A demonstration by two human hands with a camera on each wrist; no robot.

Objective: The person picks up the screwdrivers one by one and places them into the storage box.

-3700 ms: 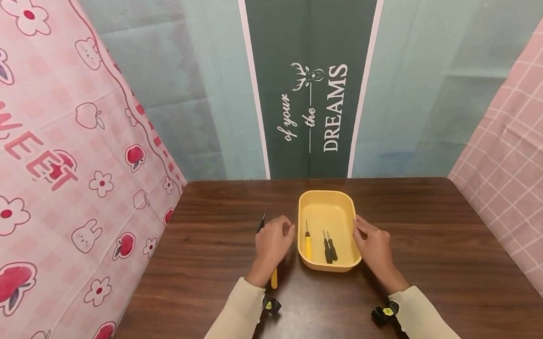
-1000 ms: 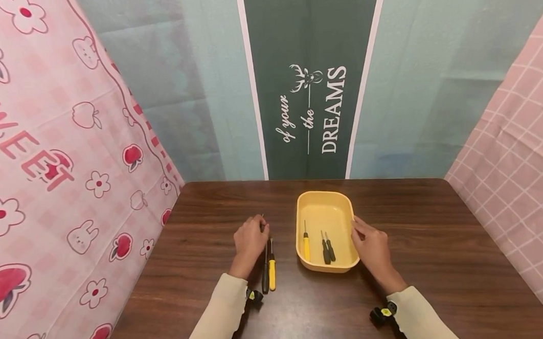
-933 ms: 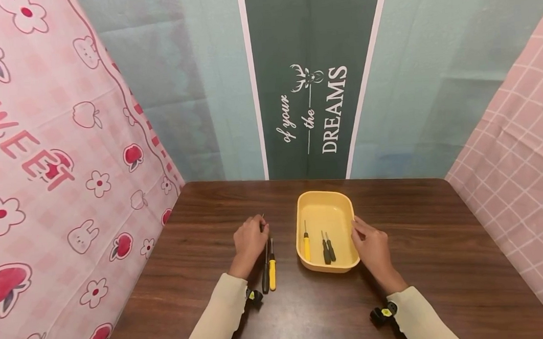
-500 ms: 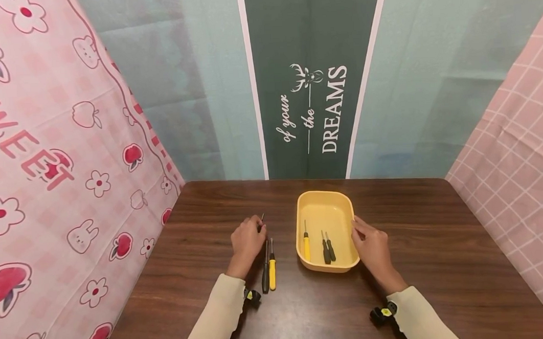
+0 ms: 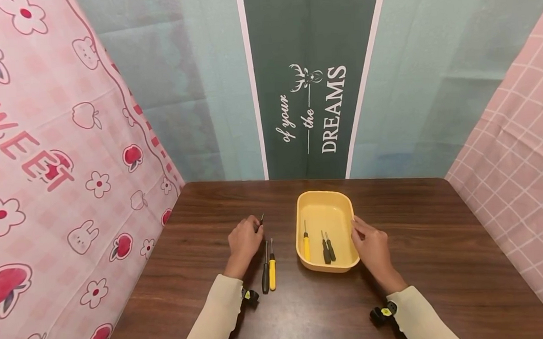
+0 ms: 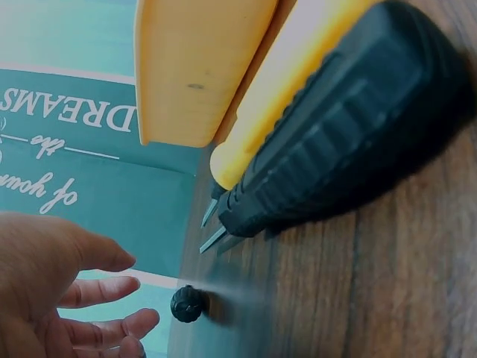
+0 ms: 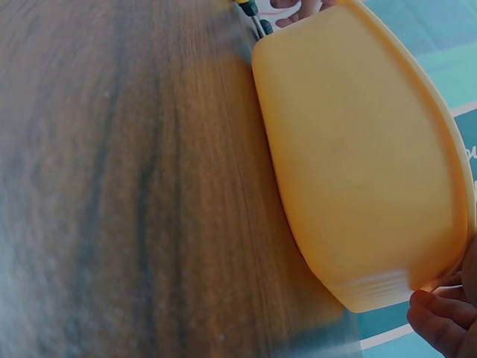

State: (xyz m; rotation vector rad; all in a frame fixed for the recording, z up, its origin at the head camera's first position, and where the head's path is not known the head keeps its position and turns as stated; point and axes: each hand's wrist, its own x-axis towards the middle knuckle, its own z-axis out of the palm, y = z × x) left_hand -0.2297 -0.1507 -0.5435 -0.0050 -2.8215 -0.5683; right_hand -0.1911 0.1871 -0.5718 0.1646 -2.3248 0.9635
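In the head view my left hand (image 5: 245,241) lies low over the table, its fingers beside a small dark screwdriver (image 5: 262,219). The left wrist view has these fingers loose, apart from that screwdriver's black handle (image 6: 188,303). Near the left wrist, a black-handled screwdriver (image 5: 265,277) and a yellow-handled one (image 5: 272,274) lie side by side, tips pointing away from me. My right hand (image 5: 372,246) pinches the right rim of a yellow plastic box (image 5: 326,212). Inside the box are a yellow screwdriver (image 5: 307,246) and two small black screwdrivers (image 5: 326,252).
The dark wood-grain table (image 5: 417,223) ends at a green and teal curtain (image 5: 317,157). A pink printed cloth (image 5: 61,211) hangs on the left, a pink checked one (image 5: 515,167) on the right.
My left hand has moved left from beside the box, uncovering the two screwdrivers by its wrist. Over the last second it draws slightly left off the small dark screwdriver. My right hand stays put.
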